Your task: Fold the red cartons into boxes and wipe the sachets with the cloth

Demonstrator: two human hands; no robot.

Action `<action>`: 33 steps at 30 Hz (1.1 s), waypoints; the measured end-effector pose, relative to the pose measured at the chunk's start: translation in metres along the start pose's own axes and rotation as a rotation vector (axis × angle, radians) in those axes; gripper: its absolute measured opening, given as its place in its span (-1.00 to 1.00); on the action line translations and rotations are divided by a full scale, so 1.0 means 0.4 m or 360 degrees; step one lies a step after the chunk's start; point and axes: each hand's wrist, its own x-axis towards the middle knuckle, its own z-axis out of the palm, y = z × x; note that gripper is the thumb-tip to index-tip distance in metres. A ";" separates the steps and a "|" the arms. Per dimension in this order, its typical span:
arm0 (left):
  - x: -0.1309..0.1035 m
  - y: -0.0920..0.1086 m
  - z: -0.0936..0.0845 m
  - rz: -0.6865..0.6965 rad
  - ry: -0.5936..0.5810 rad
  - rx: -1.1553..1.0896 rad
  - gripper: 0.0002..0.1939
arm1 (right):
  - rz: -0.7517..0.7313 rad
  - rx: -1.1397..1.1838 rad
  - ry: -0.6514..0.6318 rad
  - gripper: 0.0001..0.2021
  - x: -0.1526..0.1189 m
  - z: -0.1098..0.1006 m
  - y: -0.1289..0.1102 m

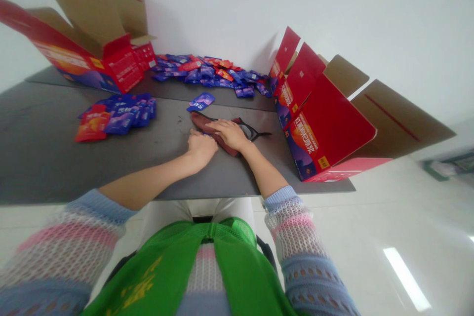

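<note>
A reddish-brown flat item with black straps or cords [201,121], perhaps a cloth pouch, lies on the grey table in front of me. Its exact kind is unclear. My right hand [233,134] rests flat on top of it, fingers stretched to the left. Against its near left edge, my left hand [202,149] is closed with curled fingers; whatever they pinch is hidden. A sliver of blue shows between the two hands. Just beyond lies a single blue sachet [201,101]. To the left is a small stack of blue sachets [124,116] with a red sachet [92,124] at its front.
A long heap of blue and red sachets [207,73] lies along the wall. One open red carton [122,66] stands at the back left. More open red cartons [326,118] stand on the right. The grey table's [44,158] front edge runs near my body.
</note>
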 end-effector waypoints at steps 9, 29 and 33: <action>-0.018 0.018 0.045 0.0114 0.0309 0.0119 -0.45 | 0.0477 -0.0171 0.0109 -0.58 -0.011 -0.011 0.077; -0.009 -0.066 -0.082 -0.0274 0.0298 -0.0161 -0.63 | 0.0693 -0.0227 0.0189 -0.62 -0.019 -0.030 0.095; 0.002 -0.157 -0.155 -0.0681 0.0535 -0.0220 -0.59 | 0.0683 -0.0228 0.0199 -0.62 -0.018 -0.023 0.100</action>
